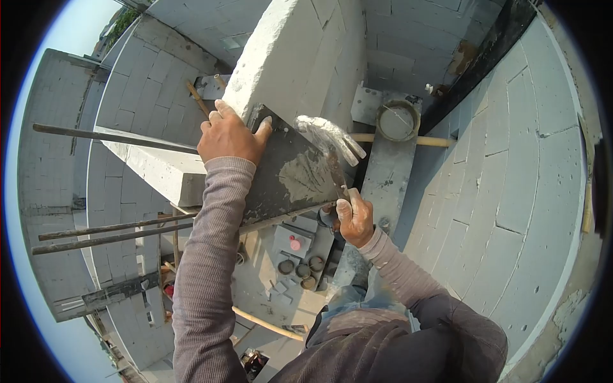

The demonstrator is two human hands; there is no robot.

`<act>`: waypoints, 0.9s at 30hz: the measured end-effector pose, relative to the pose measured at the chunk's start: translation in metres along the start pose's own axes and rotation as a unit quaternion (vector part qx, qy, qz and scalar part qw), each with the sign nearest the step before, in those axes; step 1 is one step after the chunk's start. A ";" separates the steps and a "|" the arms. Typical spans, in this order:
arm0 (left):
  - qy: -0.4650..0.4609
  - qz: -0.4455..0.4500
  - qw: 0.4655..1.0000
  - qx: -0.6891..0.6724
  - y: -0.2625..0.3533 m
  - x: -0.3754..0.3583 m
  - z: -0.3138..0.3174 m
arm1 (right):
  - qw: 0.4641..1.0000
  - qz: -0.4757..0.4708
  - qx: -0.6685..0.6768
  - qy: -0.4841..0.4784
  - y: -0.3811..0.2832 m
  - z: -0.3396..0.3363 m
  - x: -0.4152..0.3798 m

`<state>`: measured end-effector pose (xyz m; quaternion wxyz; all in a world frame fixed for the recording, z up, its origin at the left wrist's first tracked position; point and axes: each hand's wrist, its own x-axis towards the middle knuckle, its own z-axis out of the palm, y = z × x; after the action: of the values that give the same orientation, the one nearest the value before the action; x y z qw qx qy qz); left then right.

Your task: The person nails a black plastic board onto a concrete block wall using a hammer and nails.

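My left hand [233,135] grips the upper edge of a dark grey block [265,185], fingers on the left side and thumb against its broad face. A patch of lighter mortar [306,175] is smeared across that face. Closed around a narrow handle, my right hand [356,220] is at the block's right edge. The handle leads up to a claw hammer [322,133], its head caked in white and its claw pointing right. Part of the handle is hidden by my fingers.
A pale block wall [300,57] rises ahead. Steel bars [115,137] stick out leftward. On the right, a bucket [397,120] stands on a plank [386,179] near a bamboo pole [434,141] and a long block wall [491,172]. Several small buckets [285,267] sit far below.
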<state>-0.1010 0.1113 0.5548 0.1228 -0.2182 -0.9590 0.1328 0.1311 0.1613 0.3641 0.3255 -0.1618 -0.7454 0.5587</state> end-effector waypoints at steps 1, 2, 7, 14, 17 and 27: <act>-0.011 0.000 1.000 0.002 0.000 -0.002 0.002 | 0.995 -0.008 0.081 0.051 -0.007 0.000 -0.006; -0.001 0.004 1.000 -0.004 0.000 -0.002 0.003 | 0.967 -0.072 0.208 0.125 0.019 0.019 -0.021; 0.020 0.010 1.000 -0.004 -0.001 0.001 0.004 | 0.998 0.006 -0.052 -0.035 0.049 0.029 0.002; 0.004 0.006 1.000 0.000 -0.001 -0.001 0.005 | 0.989 -0.114 0.064 0.066 0.049 0.042 -0.010; 0.008 0.005 1.000 0.003 0.001 -0.001 0.002 | 0.991 -0.039 -0.125 -0.009 0.052 0.045 0.000; -0.013 -0.006 1.000 0.013 0.002 0.001 0.001 | 0.994 0.102 0.041 0.013 0.061 0.061 -0.010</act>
<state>-0.1019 0.1132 0.5531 0.1139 -0.2094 -0.9599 0.1475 0.0908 0.1305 0.2934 0.2830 -0.2312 -0.6968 0.6172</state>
